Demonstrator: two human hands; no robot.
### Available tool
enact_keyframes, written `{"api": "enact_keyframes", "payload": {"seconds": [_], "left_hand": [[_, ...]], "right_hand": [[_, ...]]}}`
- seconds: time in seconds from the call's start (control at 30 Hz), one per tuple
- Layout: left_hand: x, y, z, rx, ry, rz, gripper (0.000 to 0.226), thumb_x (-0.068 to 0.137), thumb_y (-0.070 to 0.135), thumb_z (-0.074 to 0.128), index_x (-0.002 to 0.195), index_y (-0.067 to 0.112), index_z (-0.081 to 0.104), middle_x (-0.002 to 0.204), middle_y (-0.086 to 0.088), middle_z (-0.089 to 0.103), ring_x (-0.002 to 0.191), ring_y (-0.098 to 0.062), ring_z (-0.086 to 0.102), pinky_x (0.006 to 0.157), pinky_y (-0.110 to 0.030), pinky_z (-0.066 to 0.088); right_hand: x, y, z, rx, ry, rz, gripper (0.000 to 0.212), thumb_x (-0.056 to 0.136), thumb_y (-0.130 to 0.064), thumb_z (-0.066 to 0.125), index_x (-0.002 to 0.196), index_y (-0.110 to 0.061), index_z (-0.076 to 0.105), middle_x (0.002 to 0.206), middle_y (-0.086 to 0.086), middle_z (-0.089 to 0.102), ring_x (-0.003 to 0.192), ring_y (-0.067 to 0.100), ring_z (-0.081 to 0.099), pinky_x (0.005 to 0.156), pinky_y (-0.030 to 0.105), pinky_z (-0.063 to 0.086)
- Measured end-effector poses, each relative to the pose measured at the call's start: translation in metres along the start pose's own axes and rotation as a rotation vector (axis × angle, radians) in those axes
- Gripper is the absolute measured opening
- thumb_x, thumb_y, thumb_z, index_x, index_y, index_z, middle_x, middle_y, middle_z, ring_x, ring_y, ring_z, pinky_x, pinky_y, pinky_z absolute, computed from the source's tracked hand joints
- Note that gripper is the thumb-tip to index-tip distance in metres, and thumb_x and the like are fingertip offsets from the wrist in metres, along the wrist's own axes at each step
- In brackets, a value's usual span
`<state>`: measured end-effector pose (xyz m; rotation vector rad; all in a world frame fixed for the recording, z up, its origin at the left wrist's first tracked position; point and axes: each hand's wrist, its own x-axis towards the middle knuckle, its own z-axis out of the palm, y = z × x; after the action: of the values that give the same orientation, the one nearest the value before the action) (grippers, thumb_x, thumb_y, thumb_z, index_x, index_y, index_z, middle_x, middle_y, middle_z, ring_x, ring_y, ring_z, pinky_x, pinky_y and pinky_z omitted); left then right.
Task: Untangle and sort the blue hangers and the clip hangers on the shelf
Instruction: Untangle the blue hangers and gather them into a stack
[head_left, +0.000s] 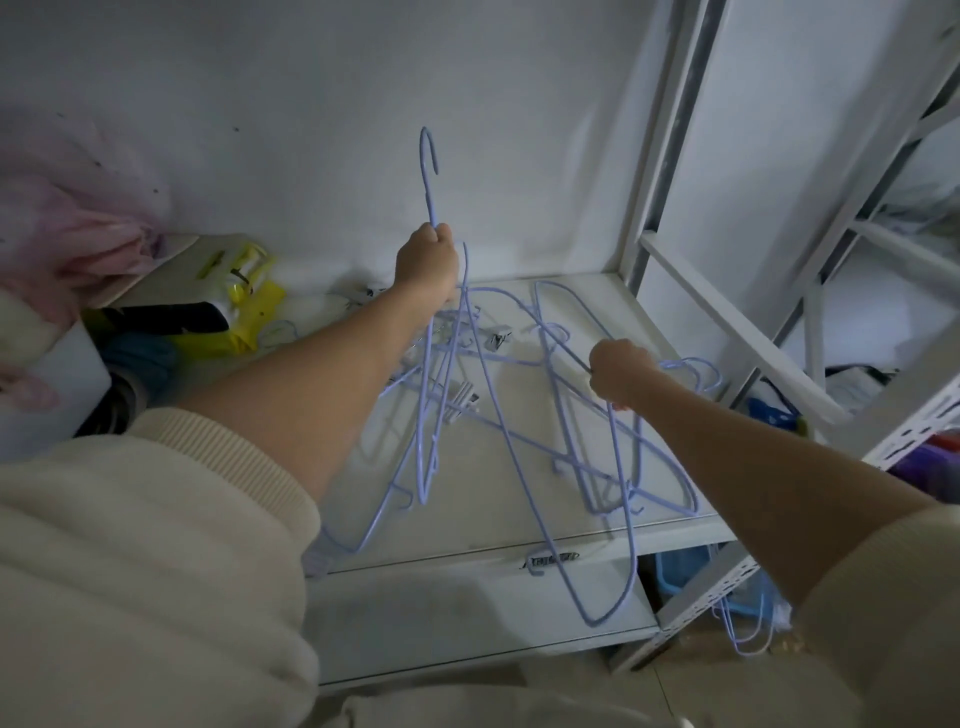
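Observation:
My left hand (427, 260) is raised above the white shelf (493, 525), shut on the neck of a blue wire hanger (429, 171) whose hook points up; more blue hangers dangle from it. My right hand (618, 374) grips a second bunch of blue hangers (613, 467) lying on the shelf's right side, hooks at the right edge. Between the two bunches lie metal clip hangers (462, 395), tangled with the blue wires. One blue hanger (597, 582) hangs past the shelf's front edge.
Yellow packaging (249, 306), a dark object and pink plastic bags (72, 218) crowd the shelf's left end. White metal rack posts (670, 171) stand on the right. Below the shelf at the right lie a blue basket (680, 571) and more blue hangers (748, 629).

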<state>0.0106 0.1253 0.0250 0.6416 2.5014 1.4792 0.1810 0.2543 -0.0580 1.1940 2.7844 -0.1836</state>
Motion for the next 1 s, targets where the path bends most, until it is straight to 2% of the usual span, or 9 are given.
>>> {"api": "enact_keyframes", "payload": {"seconds": [0.1,0.23,0.4,0.6,0.67,0.73,0.8,0.9,1.0], "left_hand": [[-0.004,0.001,-0.01,-0.003,0.017,0.0,0.044,0.099,0.023,0.024,0.118,-0.004,0.052,0.125,-0.026,0.057,0.105,-0.042,0.061,0.091,-0.046,0.051],[-0.004,0.003,-0.03,0.036,0.069,0.016,0.045,0.1,0.023,0.025,0.122,-0.006,0.051,0.132,-0.027,0.053,0.113,-0.042,0.059,0.097,-0.044,0.048],[0.0,-0.002,-0.057,0.135,0.142,0.047,0.046,0.099,0.024,0.024,0.122,-0.005,0.052,0.129,-0.027,0.056,0.113,-0.043,0.06,0.098,-0.043,0.047],[-0.01,-0.004,-0.066,0.09,0.049,0.025,0.048,0.094,0.028,0.029,0.117,-0.005,0.056,0.123,-0.033,0.058,0.112,-0.046,0.059,0.096,-0.051,0.051],[-0.013,-0.003,-0.066,0.079,0.035,0.046,0.044,0.093,0.026,0.031,0.111,-0.004,0.058,0.117,-0.033,0.061,0.106,-0.046,0.061,0.09,-0.049,0.054],[-0.018,-0.002,-0.069,0.044,0.004,0.071,0.034,0.093,0.022,0.033,0.091,0.004,0.061,0.09,-0.026,0.066,0.079,-0.041,0.062,0.065,-0.037,0.057],[-0.022,-0.002,-0.072,-0.031,-0.062,0.071,0.028,0.094,0.019,0.033,0.072,0.015,0.049,0.062,-0.011,0.051,0.051,-0.027,0.046,0.042,-0.021,0.04],[-0.023,-0.008,-0.074,-0.118,-0.188,0.085,0.027,0.096,0.018,0.033,0.073,0.015,0.046,0.052,-0.008,0.057,0.042,-0.02,0.05,0.046,-0.023,0.042],[-0.027,-0.012,-0.077,-0.199,-0.322,0.071,0.024,0.098,0.018,0.034,0.086,0.01,0.053,0.065,-0.009,0.069,0.062,-0.022,0.066,0.057,-0.026,0.053]], "right_hand": [[0.001,-0.004,-0.011,0.004,0.096,-0.039,0.025,0.089,-0.001,0.045,0.107,0.0,0.061,0.113,0.02,0.063,0.105,0.037,0.062,0.081,0.034,0.05],[-0.004,-0.015,-0.03,0.082,0.205,-0.054,0.028,0.089,-0.005,0.045,0.113,0.002,0.059,0.12,0.024,0.059,0.11,0.04,0.059,0.087,0.036,0.049],[-0.006,-0.022,-0.05,0.207,0.322,-0.03,0.031,0.098,-0.016,0.035,0.104,0.002,0.06,0.108,0.026,0.062,0.102,0.041,0.059,0.073,0.035,0.04],[-0.006,-0.045,-0.071,0.274,0.518,-0.25,0.011,0.082,-0.002,0.046,0.086,0.006,0.053,0.096,0.029,0.061,0.091,0.042,0.057,0.07,0.039,0.038],[-0.006,-0.055,-0.081,0.306,0.569,-0.34,0.019,0.07,0.011,0.045,0.086,0.002,0.05,0.088,0.023,0.053,0.08,0.036,0.05,0.065,0.032,0.023],[-0.007,-0.063,-0.089,0.33,0.637,-0.445,0.031,0.059,0.016,0.041,0.081,-0.006,0.041,0.081,0.013,0.043,0.072,0.026,0.037,0.062,0.028,0.01],[-0.006,-0.075,-0.096,0.375,0.7,-0.592,0.031,0.049,0.009,0.036,0.075,-0.009,0.036,0.073,0.01,0.038,0.065,0.024,0.031,0.061,0.029,0.007],[-0.005,-0.099,-0.105,0.473,0.731,-0.742,0.024,0.046,0.005,0.037,0.065,-0.01,0.031,0.059,0.009,0.029,0.058,0.024,0.019,0.061,0.032,0.014],[-0.01,-0.129,-0.11,0.52,0.78,-0.863,0.026,0.046,0.007,0.041,0.059,-0.012,0.027,0.053,0.007,0.023,0.057,0.023,0.012,0.06,0.022,0.02]]}}
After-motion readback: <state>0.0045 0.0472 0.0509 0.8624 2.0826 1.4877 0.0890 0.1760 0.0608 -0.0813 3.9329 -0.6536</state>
